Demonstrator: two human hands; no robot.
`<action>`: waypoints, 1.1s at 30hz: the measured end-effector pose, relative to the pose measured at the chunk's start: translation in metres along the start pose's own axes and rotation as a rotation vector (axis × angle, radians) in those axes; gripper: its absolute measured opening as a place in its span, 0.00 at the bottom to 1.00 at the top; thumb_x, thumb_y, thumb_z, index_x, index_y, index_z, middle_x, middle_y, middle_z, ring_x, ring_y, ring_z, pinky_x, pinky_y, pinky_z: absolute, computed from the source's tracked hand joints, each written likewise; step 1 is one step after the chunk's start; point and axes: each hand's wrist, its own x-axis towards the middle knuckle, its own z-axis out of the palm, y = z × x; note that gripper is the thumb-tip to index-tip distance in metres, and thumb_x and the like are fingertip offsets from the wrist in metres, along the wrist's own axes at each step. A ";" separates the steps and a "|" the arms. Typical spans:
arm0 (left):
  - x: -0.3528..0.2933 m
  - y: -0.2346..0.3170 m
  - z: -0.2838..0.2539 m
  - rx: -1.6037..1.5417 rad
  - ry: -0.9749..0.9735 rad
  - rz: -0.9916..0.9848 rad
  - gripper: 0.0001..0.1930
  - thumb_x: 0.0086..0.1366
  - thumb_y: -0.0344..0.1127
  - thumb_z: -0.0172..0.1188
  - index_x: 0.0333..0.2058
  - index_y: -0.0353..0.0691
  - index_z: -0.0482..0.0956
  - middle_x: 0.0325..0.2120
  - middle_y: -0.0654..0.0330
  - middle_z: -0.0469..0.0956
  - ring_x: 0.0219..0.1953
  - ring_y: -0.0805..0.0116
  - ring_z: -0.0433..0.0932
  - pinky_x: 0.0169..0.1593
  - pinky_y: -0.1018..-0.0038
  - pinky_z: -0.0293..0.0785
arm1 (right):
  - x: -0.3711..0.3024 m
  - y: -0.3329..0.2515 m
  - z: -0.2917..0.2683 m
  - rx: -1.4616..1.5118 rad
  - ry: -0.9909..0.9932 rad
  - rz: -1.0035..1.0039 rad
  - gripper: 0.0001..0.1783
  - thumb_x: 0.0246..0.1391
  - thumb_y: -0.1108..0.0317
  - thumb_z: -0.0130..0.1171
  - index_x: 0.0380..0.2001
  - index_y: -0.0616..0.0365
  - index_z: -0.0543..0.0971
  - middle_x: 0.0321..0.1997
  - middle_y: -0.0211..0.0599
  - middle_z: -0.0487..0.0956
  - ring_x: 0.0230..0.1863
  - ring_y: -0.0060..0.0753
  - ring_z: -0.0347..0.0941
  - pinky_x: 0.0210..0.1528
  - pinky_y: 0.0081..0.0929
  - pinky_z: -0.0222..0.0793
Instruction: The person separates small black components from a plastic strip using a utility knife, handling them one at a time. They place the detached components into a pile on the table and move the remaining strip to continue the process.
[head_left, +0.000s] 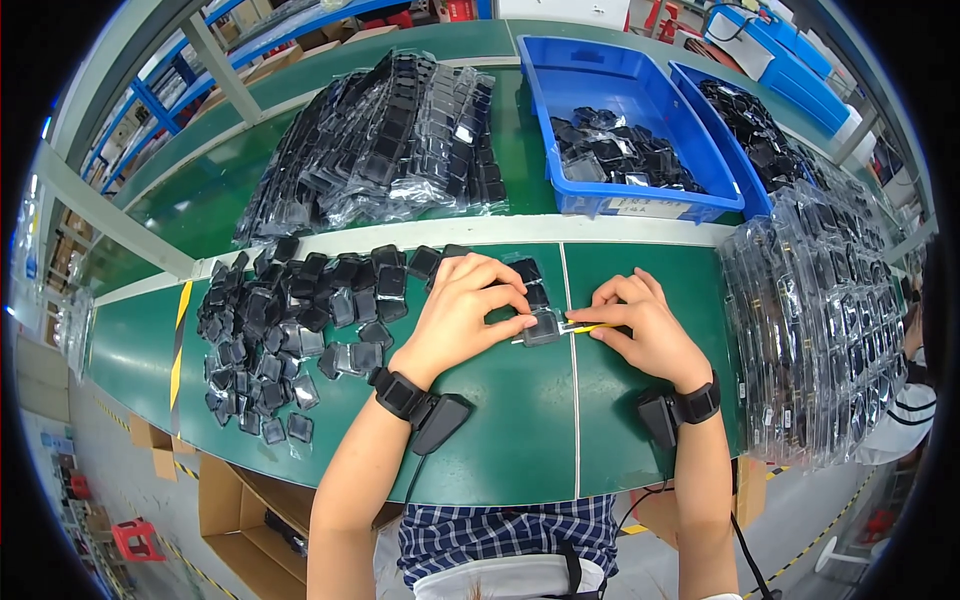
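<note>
My left hand (463, 312) rests on the green table, its thumb and index finger pressing down a small dark square piece (541, 329) with a clear edge. Above that piece lies a short strip of similar dark squares (530, 283), partly behind my fingers. From the right, my right hand (640, 318) pinches a slim yellow tool (592, 327) with a pale, metallic-looking tip, which meets the right side of the square. The tool's exact kind is hard to make out. Many loose dark square pieces in clear wrapping (265, 335) spread over the table left of my left hand.
A large heap of wrapped strips (390, 140) lies beyond the white ledge (480, 232). Two blue bins (640, 203) (745, 185) at the back right hold dark pieces. Tall stacked clear trays (810, 330) border my right side. An open cardboard box (235, 505) stands below the table's front edge.
</note>
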 end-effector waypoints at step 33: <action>-0.015 -0.009 -0.039 0.216 0.068 -0.072 0.11 0.54 0.39 0.76 0.36 0.49 0.87 0.44 0.70 0.81 0.52 0.64 0.75 0.58 0.64 0.64 | 0.000 0.010 -0.005 -0.033 0.055 0.089 0.21 0.56 0.74 0.67 0.52 0.41 0.87 0.44 0.27 0.73 0.51 0.32 0.73 0.78 0.57 0.41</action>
